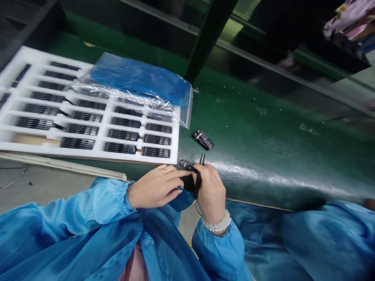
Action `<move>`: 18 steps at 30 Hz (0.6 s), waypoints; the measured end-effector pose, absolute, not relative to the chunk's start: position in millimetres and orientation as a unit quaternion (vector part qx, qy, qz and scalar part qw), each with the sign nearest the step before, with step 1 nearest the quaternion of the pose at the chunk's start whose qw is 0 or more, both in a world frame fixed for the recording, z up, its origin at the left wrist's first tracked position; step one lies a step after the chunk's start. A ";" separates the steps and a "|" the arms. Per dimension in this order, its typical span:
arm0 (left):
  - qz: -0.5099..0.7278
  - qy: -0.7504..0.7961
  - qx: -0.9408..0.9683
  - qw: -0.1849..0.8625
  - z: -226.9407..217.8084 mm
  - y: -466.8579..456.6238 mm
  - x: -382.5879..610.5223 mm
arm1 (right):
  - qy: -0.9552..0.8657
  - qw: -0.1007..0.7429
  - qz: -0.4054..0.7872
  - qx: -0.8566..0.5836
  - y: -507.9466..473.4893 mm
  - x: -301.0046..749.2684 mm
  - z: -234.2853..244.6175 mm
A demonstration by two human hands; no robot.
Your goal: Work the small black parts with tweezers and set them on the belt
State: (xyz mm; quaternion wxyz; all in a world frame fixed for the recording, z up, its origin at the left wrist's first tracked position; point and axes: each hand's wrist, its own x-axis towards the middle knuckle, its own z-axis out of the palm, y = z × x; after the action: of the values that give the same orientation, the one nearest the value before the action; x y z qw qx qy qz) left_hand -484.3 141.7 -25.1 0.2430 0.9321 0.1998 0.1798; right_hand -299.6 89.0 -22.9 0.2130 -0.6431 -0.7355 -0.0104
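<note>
My right hand (pixel 210 191) is closed round black tweezers (pixel 198 183), whose tips point away from me. Its thumb and forefinger also meet the near end of a small black plastic part (pixel 185 164) at the table edge. From the left, my left hand (pixel 159 186) reaches in with its forefinger stretched towards that part. Below its curled fingers is a blue sheet with rows of small dots (pixel 182 200), which the hand appears to grip. Just beyond the hands, a couple of similar black parts (pixel 203 139) lie together on the green table.
A white foam tray (pixel 177 146) with rows of black parts stands at the left. Across its far right corner lies a clear plastic bag with blue sheeting (pixel 137 78). A dark post (pixel 209 39) rises behind the green table (pixel 263 148). Another person's blue sleeve (pixel 328 238) is at right.
</note>
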 end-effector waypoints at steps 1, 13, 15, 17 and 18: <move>0.189 0.203 0.926 0.255 -25.0 141.5 -485.3 | -0.742 0.204 -0.008 -0.638 90.8 -299.3 -20.6; 0.206 0.209 0.906 0.304 -28.1 141.6 -487.9 | -0.650 0.320 -0.060 -0.686 158.5 -251.9 -13.0; 0.207 0.209 0.906 0.304 -28.4 141.7 -487.6 | -0.643 0.321 -0.037 -0.694 166.4 -249.6 -12.7; 0.208 0.208 0.906 0.304 -28.6 141.8 -487.4 | -0.626 0.341 -0.021 -0.701 169.1 -246.4 -10.8; 0.208 0.207 0.906 0.305 -28.7 141.9 -487.3 | -0.612 0.359 -0.016 -0.704 168.9 -244.0 -9.2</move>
State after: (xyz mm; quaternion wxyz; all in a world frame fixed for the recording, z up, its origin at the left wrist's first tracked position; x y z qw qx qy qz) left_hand -487.3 141.9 -28.7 0.3045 0.9060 0.2072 0.2084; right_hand -244.0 168.9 -9.2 0.3587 -0.7044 -0.6124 -0.0158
